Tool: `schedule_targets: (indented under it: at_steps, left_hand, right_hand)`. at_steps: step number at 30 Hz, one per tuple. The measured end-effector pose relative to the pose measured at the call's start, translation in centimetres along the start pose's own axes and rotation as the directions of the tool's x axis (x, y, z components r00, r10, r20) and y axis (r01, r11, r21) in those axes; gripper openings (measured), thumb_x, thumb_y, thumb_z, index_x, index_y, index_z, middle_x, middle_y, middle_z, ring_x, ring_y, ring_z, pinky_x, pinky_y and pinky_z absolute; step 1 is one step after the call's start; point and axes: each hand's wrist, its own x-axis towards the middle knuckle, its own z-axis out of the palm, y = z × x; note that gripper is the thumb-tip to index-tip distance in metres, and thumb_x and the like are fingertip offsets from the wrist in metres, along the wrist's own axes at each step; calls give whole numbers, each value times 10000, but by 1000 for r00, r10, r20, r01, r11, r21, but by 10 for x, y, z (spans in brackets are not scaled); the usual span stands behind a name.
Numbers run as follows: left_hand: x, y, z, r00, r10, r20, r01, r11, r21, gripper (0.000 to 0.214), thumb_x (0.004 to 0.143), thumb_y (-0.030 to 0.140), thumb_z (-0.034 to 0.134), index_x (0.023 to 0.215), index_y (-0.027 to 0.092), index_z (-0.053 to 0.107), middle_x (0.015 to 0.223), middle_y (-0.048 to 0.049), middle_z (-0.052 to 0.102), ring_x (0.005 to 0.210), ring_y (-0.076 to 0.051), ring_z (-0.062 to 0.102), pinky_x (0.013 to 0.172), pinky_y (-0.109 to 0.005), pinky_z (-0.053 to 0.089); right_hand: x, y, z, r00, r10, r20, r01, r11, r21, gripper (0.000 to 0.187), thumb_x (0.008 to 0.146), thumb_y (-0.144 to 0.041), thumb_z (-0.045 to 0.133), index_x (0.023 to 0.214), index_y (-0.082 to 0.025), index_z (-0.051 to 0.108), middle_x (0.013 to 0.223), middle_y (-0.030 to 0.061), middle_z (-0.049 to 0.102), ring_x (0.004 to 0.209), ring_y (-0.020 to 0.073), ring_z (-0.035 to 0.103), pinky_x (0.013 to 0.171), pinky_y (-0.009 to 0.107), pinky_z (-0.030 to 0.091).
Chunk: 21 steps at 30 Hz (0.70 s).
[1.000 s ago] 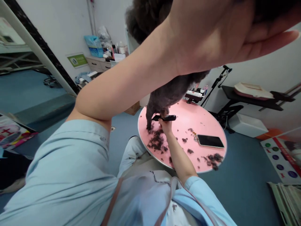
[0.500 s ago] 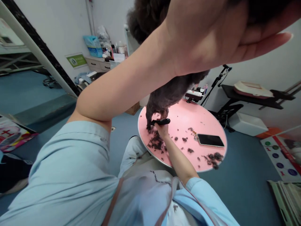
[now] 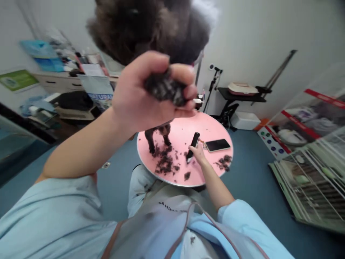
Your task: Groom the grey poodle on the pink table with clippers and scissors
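Note:
Raised close to the camera, my left hand [image 3: 140, 93] is closed around a dark, curly-furred part of the dog that looks like a front paw [image 3: 165, 86]. The dog's dark, fluffy head [image 3: 151, 28] is blurred above that hand. Most of its body is hidden behind my hand and forearm. Two of the dog's legs [image 3: 151, 140] stand on the round pink table [image 3: 180, 126]. My right hand [image 3: 198, 153] grips a black hair clipper [image 3: 193, 146], its pale tip pointing down near the tabletop. Cut fur [image 3: 164, 162] lies beside the legs.
A phone [image 3: 217, 145] rests on the table's right side, with another heap of fur [image 3: 224, 162] near the edge. Behind are a dark stand with a pale-lidded box [image 3: 242, 88] and a cluttered counter [image 3: 51, 77]. A wire cage [image 3: 309, 183] stands at right.
My left hand has come down and left, and the dog's head now shows above it. My right hand has drawn the clipper right, away from the dog's leg. The view has turned right.

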Motion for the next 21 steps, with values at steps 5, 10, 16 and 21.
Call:
schedule_targets:
  at_steps: [5, 10, 16, 21]
  left_hand:
    - [-12, -48, -47, 994, 63, 94, -64, 998, 12, 361, 903, 248, 439, 732, 69, 701, 738, -94, 614, 711, -214, 616, 728, -361, 502]
    - [-31, -125, -94, 998, 15, 60, -12, 999, -36, 292, 784, 325, 662, 753, 44, 732, 712, -110, 638, 720, -207, 615, 711, -301, 486]
    - [-57, -195, -133, 958, -59, -279, -24, 959, -283, 219, 678, 320, 739, 650, 107, 696, 665, -63, 569, 622, -165, 559, 645, -326, 509]
    - [-58, -218, -139, 919, -120, -376, -22, 935, -353, 175, 643, 254, 741, 614, 101, 662, 622, -52, 526, 611, -159, 547, 620, -342, 547]
  right_hand:
    - [7, 30, -123, 988, 103, -119, -135, 943, -305, 285, 611, -261, 644, 870, -174, 562, 810, 39, 631, 760, 194, 574, 702, 295, 451]
    - [15, 47, -147, 988, 157, -4, -133, 818, -559, 370, 596, -321, 730, 900, -163, 591, 876, 84, 667, 797, 226, 601, 735, 304, 435]
    - [17, 56, -138, 991, 129, 44, -76, 787, -612, 340, 645, -309, 679, 935, -160, 585, 958, 105, 670, 811, 215, 603, 712, 278, 420]
    - [14, 61, -144, 993, 118, 18, -87, 823, -561, 339, 612, -290, 672, 915, -172, 579, 924, 82, 657, 815, 211, 587, 713, 274, 415]
